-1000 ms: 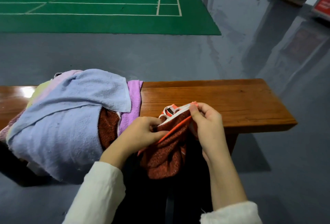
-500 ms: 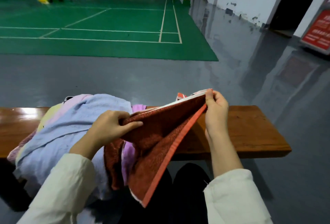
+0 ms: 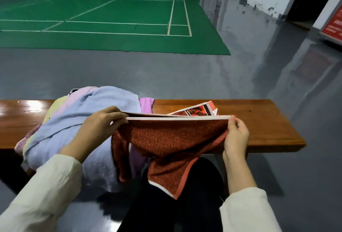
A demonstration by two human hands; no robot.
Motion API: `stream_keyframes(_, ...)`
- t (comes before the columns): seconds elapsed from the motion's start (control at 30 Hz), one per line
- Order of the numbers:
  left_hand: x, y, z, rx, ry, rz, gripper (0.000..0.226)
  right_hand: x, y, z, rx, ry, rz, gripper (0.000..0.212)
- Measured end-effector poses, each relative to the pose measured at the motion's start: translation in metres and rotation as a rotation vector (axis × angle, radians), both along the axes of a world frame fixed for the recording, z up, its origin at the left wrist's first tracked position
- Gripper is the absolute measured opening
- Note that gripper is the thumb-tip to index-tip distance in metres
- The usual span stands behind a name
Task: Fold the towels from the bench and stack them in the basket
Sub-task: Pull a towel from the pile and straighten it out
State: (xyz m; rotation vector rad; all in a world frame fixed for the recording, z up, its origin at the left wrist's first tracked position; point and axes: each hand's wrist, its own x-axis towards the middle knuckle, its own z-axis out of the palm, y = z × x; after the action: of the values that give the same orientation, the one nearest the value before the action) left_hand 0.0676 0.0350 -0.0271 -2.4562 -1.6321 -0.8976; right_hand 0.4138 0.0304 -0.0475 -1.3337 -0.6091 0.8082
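A rust-red patterned towel (image 3: 172,139) with a white and orange border is stretched level over the wooden bench (image 3: 259,120). My left hand (image 3: 100,126) pinches its top edge at the left end. My right hand (image 3: 236,135) pinches the right corner. The towel's lower part sags and hangs down past the bench's front edge over my dark trousers. A heap of towels lies on the bench's left half, with a light blue towel (image 3: 74,131) on top and a purple towel (image 3: 146,103) showing at its right side. No basket is in view.
Grey glossy floor (image 3: 185,76) stretches beyond the bench to a green court (image 3: 111,18) with white lines. A red sign (image 3: 333,28) stands at the far right by a dark doorway.
My hands have moved apart along the red towel's top edge, pulling it from a bunched clump into a taut, level span. The view has tilted upward.
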Motion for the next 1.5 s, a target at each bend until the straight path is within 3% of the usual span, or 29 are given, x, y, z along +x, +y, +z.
stream_keyframes(0.13, 0.01, -0.005, 0.004, 0.028, -0.015, 0.128, 0.014, 0.003, 0.002, 0.003, 0.023, -0.006, -0.013, 0.021)
stream_keyframes(0.27, 0.014, -0.002, 0.005, 0.012, 0.086, 0.231, 0.027, 0.003, 0.003, 0.001, 0.029, -0.015, 0.0, 0.021)
stream_keyframes(0.37, 0.017, 0.002, 0.006, 0.06, 0.16, 0.253, 0.01, 0.002, 0.004, -0.001, 0.036, -0.019, 0.002, 0.022)
stream_keyframes(0.43, 0.019, 0.003, 0.007, 0.06, 0.158, 0.245, 0.021, 0.002, 0.006, -0.001, 0.042, -0.02, -0.001, 0.022)
stream_keyframes(0.67, 0.028, 0.012, 0.021, -0.003, -0.027, 0.325, 0.006, 0.009, 0.013, 0.011, 0.062, -0.048, -0.03, 0.017)
stream_keyframes(0.8, 0.039, 0.023, 0.027, -0.168, -0.314, 0.366, 0.007, 0.006, 0.024, 0.023, 0.103, -0.115, -0.044, 0.014)
stream_keyframes(0.9, 0.045, 0.026, 0.038, -0.168, -0.533, 0.42, 0.005, 0.005, 0.036, 0.041, 0.148, -0.051, -0.061, 0.009)
stream_keyframes(1.1, 0.039, 0.037, 0.099, 0.084, -0.341, 0.331, 0.018, 0.012, 0.044, 0.108, 0.276, -0.051, -0.101, 0.011)
stream_keyframes(1.17, 0.04, 0.035, 0.116, 0.112, -0.427, 0.317, 0.014, 0.011, 0.038, 0.123, 0.307, -0.151, -0.101, 0.013)
stream_keyframes(1.3, 0.05, 0.024, 0.131, 0.078, -0.863, 0.273, 0.011, 0.01, 0.021, 0.127, 0.279, -0.338, -0.117, 0.02)
stream_keyframes(1.5, 0.055, 0.002, 0.141, 0.165, -0.748, 0.218, 0.01, 0.025, 0.008, 0.135, 0.243, -0.359, -0.217, 0.028)
